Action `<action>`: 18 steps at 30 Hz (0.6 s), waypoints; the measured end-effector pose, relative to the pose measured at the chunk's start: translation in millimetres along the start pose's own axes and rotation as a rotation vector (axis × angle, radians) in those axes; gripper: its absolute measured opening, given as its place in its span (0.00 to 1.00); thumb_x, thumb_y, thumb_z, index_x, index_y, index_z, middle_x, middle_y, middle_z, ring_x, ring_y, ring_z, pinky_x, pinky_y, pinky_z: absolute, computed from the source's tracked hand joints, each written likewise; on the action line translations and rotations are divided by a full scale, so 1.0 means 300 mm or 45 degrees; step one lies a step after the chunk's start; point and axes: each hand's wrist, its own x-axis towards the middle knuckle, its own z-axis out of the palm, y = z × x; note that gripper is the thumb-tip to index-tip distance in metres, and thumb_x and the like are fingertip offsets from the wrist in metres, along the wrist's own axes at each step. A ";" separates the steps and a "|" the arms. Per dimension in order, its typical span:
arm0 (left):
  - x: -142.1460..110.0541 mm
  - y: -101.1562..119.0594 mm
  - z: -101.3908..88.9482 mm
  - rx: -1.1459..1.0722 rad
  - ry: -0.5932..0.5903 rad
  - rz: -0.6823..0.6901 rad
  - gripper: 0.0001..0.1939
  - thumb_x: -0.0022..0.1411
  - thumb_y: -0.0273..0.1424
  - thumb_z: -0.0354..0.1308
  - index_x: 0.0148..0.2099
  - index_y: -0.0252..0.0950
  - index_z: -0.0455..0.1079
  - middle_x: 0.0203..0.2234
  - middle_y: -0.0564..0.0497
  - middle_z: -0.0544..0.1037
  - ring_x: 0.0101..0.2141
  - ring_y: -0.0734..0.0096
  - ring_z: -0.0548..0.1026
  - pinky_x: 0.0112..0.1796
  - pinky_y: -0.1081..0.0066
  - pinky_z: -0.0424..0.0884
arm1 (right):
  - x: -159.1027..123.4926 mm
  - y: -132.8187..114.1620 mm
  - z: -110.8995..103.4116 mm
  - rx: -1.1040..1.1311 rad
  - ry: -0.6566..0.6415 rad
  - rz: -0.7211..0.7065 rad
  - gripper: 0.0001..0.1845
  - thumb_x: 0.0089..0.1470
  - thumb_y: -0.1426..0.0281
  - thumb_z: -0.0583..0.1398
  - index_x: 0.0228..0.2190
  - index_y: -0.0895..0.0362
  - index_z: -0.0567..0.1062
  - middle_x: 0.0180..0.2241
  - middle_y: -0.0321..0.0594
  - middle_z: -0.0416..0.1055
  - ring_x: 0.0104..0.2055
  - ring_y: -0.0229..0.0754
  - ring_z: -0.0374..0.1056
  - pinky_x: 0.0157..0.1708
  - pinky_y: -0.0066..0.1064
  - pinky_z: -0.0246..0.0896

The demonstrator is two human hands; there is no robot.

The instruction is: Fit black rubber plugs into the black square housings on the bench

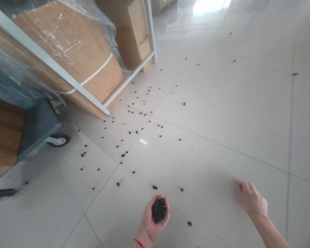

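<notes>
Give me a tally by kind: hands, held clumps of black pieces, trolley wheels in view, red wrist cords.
Hands (left hand, right hand): 2
Held clump of black pieces: 1
Trolley wheels: 2
Red wrist cord: 1
Total: 6
Loose black pieces: too many and small to count reliably.

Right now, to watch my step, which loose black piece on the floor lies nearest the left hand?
The oblong piece just beyond the left hand; all other loose pieces lie farther from it.

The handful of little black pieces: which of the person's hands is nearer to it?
The left. The left hand cups the little black pieces in its palm; the right hand is well off to their right, not touching them.
</notes>
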 end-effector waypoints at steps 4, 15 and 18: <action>-0.054 0.079 -0.048 -0.039 0.055 0.146 0.18 0.69 0.29 0.52 0.28 0.29 0.76 0.26 0.44 0.81 0.33 0.68 0.81 0.38 0.69 0.77 | -0.149 -0.174 0.094 0.358 -0.141 -0.030 0.16 0.59 0.56 0.52 0.28 0.52 0.68 0.23 0.39 0.68 0.23 0.43 0.66 0.21 0.31 0.56; -0.169 0.253 -0.215 -0.197 0.005 0.496 0.10 0.65 0.26 0.58 0.31 0.30 0.75 0.28 0.44 0.82 0.33 0.68 0.81 0.39 0.68 0.78 | -0.426 -1.110 0.217 0.313 -0.064 -1.100 0.10 0.61 0.69 0.54 0.28 0.52 0.69 0.29 0.39 0.70 0.30 0.41 0.69 0.18 0.23 0.53; -0.196 0.318 -0.254 -0.257 -0.036 0.551 0.08 0.64 0.25 0.59 0.32 0.30 0.75 0.28 0.45 0.82 0.33 0.67 0.82 0.39 0.68 0.78 | -0.402 -1.145 0.260 0.362 -0.030 -1.490 0.11 0.50 0.80 0.57 0.29 0.50 0.71 0.31 0.38 0.74 0.30 0.42 0.70 0.23 0.27 0.63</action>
